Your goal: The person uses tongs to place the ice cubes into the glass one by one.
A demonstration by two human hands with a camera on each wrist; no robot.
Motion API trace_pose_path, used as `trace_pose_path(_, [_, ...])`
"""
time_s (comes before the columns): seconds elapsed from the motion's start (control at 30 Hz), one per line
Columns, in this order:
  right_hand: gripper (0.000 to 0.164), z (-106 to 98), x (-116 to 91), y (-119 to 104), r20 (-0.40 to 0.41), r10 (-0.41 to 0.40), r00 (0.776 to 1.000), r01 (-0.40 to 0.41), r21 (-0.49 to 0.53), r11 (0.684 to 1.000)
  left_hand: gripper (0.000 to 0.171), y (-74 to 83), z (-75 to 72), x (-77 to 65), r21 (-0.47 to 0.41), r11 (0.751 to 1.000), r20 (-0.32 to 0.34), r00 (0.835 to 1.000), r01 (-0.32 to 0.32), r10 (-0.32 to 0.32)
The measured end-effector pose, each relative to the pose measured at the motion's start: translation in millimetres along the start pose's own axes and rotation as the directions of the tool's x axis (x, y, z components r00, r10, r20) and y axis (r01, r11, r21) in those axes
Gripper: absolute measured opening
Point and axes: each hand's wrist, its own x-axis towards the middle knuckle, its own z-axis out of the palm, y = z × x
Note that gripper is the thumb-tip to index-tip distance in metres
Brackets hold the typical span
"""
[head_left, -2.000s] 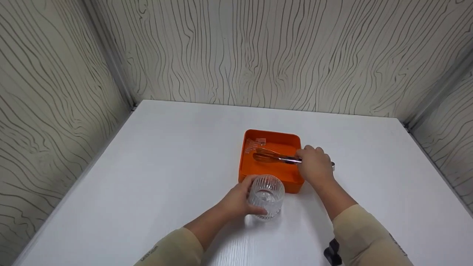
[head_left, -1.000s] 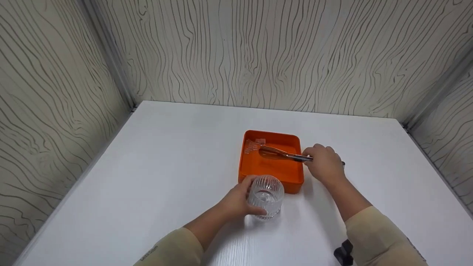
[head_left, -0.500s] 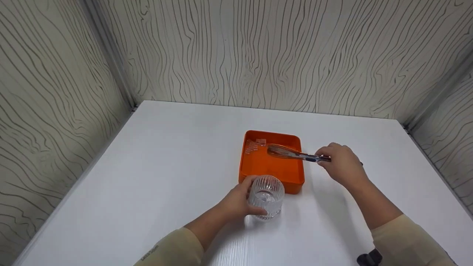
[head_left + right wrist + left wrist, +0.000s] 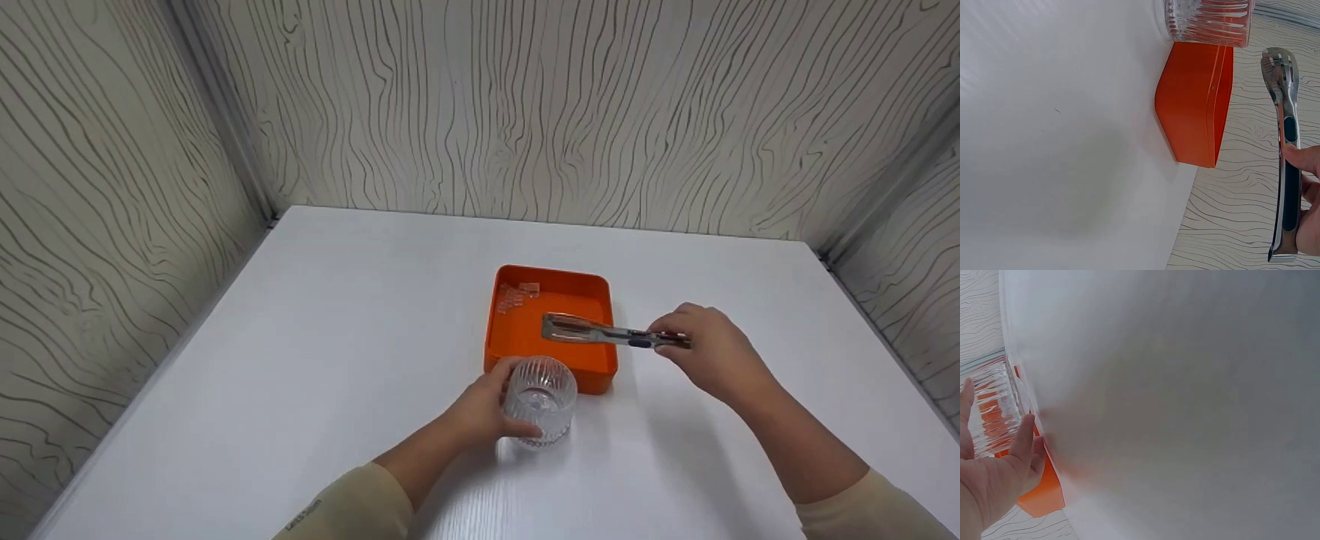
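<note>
My right hand (image 4: 712,346) grips a pair of metal tongs (image 4: 630,337) by the handle. Their slotted heads (image 4: 1280,67) lie close together, over the middle of the orange tray (image 4: 517,343) in the head view. Small clear cubes (image 4: 513,297) lie in the tray's far left corner. In front of the tray stands a ribbed clear glass (image 4: 541,409). My left hand (image 4: 484,409) holds this glass from the left, thumb at its near side and fingers behind. In the left wrist view the glass (image 4: 996,410) sits between thumb and fingers.
Everything stands on a white table (image 4: 337,315). Wood-grain patterned panels (image 4: 480,112) enclose it at the back and both sides. The tray's near edge is right behind the glass.
My right hand has drawn back to the right and slightly nearer, taking the tongs' heads from the tray's left part toward its middle. My left hand and the glass have stayed put.
</note>
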Motion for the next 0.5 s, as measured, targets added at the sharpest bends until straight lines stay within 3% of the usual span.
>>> trace_pose_path(0.17, [0.018, 0, -8, -2, 0.017, 0.0, 1.0, 0.0, 0.006, 1.0, 0.078, -0.9, -0.7, -0.4, 0.003, 1.0, 0.003, 1.0, -0.019, 0.019])
trace_pose_path(0.33, [0.019, 2, -15, -5, -0.006, -0.061, 0.998, 0.061, -0.005, 0.998, 0.079, -4.2, -1.6, 0.6, 0.006, 0.998, 0.014, 0.998, -0.062, 0.062])
trace_pose_path(0.5, [0.02, 4, -18, -7, -0.01, -0.085, 0.996, 0.085, -0.005, 0.996, 0.078, -4.8, -1.4, 1.7, -0.002, 0.998, 0.018, 0.998, -0.059, 0.059])
